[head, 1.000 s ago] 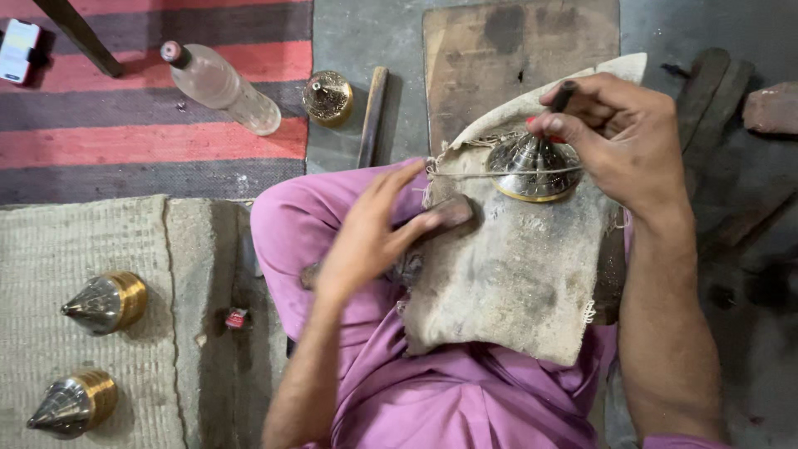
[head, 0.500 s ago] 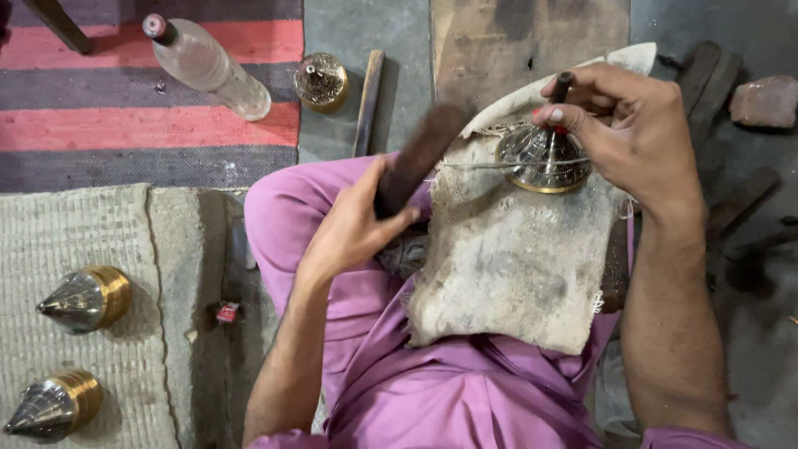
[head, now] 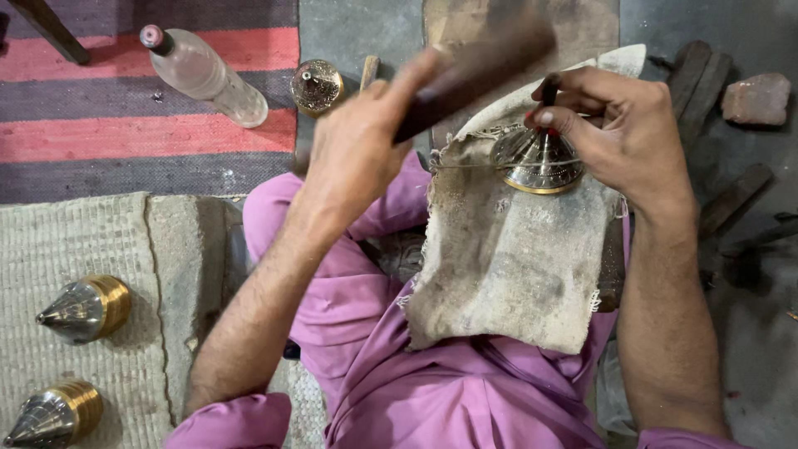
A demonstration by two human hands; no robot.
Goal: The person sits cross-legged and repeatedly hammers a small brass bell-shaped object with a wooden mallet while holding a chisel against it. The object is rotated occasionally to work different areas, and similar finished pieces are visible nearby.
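1. The left hand (head: 357, 150) is closed around a dark wooden mallet (head: 474, 71). The head of the mallet is raised toward 1 o'clock and blurred, above and just left of the workpiece, where it can come down on the tool.
2. The right hand (head: 619, 137) pinches a thin dark punch (head: 549, 90) between thumb and fingertips. The punch stands upright with its tip on the metal cone (head: 536, 162), so the fingers steady it for a blow.
3. The metal cone, silver with a brass rim, rests at 12 o'clock on a worn sackcloth (head: 507, 258). The cloth is draped over the person's lap, and it likely cushions the piece and keeps it from sliding.
4. A thin wire (head: 457, 165) runs left from the cone's edge; what it is fastened to cannot be made out.
5. At 9 and 8 o'clock, two similar cones (head: 83, 309) (head: 54, 414) lie on their sides on a woven mat (head: 75, 241), well apart from the work.
6. At 11 o'clock a plastic bottle (head: 204, 75) lies on a striped rug (head: 125, 137). A small brass piece (head: 316, 86) sits near it on the floor (head: 357, 33).
7. A reddish stone (head: 755, 98) lies at 2 o'clock.
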